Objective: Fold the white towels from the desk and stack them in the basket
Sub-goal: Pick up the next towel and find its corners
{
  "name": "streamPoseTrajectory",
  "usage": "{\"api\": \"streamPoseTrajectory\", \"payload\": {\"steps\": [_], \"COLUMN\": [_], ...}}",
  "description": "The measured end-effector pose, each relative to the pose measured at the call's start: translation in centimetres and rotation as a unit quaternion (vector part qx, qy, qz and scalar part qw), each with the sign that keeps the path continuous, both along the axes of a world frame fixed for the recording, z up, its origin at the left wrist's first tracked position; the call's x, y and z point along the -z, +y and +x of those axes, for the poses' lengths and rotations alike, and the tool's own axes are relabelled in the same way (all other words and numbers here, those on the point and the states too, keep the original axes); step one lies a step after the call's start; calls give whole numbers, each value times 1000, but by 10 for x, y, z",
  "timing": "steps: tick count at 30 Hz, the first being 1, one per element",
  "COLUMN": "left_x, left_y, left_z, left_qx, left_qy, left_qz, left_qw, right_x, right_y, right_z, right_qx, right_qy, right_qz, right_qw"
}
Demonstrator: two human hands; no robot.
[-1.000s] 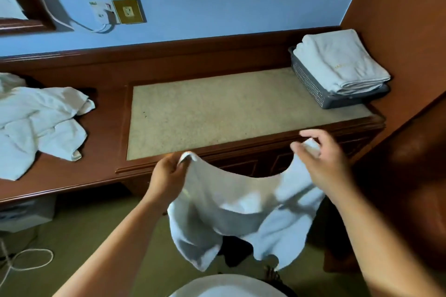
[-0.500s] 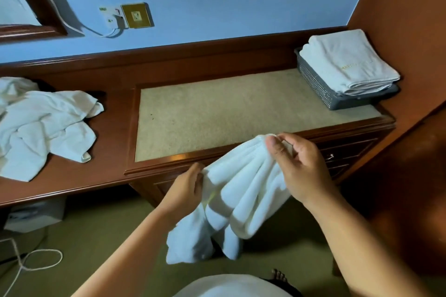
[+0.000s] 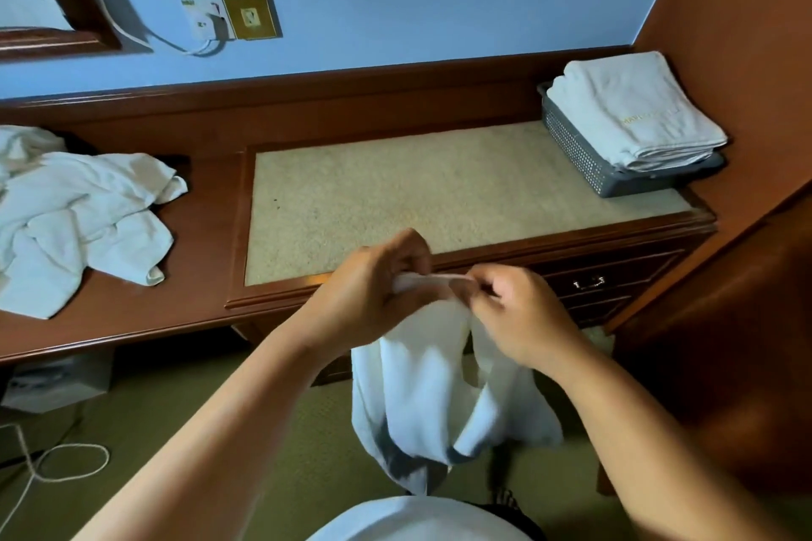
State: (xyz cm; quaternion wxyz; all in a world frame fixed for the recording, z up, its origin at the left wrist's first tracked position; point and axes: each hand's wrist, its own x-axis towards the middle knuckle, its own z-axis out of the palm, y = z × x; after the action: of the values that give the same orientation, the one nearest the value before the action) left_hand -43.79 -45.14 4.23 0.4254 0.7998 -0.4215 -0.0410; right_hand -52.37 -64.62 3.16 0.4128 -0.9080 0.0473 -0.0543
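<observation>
The left hand [image 3: 373, 290] has its fingers curled round the top edge of a white towel [image 3: 417, 387], and the right hand [image 3: 523, 316] pinches the same edge between thumb and fingertips. The two hands are nearly touching, with a short taut strip of cloth between them. They are held just in front of the desk [image 3: 197, 277], level with its front edge. The rest of the towel hangs below them in loose folds, off the desk, in front of its drawers.

On the desk, a beige panel [image 3: 439, 189] is set into the middle of the top. At the desk's far right end a grey perforated basket [image 3: 580, 158] stands on that panel, and the folded towels [image 3: 632, 114] in it rise above its rim. At the desk's left end lies a heap of unfolded towels [image 3: 79, 215], rumpled on the wood. A brass drawer handle [image 3: 589, 283] shows on the desk's front, right of the hands. A pale cord [image 3: 66, 461] loops on the floor below the desk's left part.
</observation>
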Motion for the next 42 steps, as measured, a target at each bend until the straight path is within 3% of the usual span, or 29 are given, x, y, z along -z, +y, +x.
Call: {"api": "streamPoseTrajectory", "payload": {"steps": [5,8,11,14,17,20,22,26,29,35,39,42], "left_x": [84,119,134,114,69,21,6,31,72,72,44,20], "left_y": [28,61,106,126,94,42,22,34,69,97,83,64], "left_z": [13,15,19,31,29,5,-1,20,28,37,34,25], "left_qx": [-109,-234,-343,-422,-365,-163,-80,-118,-213,-369,-349,-330], "left_qy": [58,135,172,154,71,-14,-60,-127,-76,37,107,152], "left_qz": [92,151,189,137,121,91,78,123,175,60,-99,-187], "left_qw": [988,951,904,883,920,982,992,977,958,927,926,913], "right_x": [-16,-16,-12,-2,5,5,13,12,-1,2,19,24], "right_y": [-8,-38,-66,-66,-34,22,40,18,-8,-48,-53,-57], "right_z": [-4,-2,-6,-9,-7,-5,0,9,9,19,21,17], "right_qx": [51,162,243,263,192,52,3,54,91,199,221,245], "right_qy": [-98,-139,-141,-93,7,92,73,-50,-106,-102,-62,-32], "right_qz": [14,42,21,-29,-56,-49,-33,-60,-51,-7,58,167], "right_qw": [994,976,959,960,980,993,997,995,989,975,972,954]}}
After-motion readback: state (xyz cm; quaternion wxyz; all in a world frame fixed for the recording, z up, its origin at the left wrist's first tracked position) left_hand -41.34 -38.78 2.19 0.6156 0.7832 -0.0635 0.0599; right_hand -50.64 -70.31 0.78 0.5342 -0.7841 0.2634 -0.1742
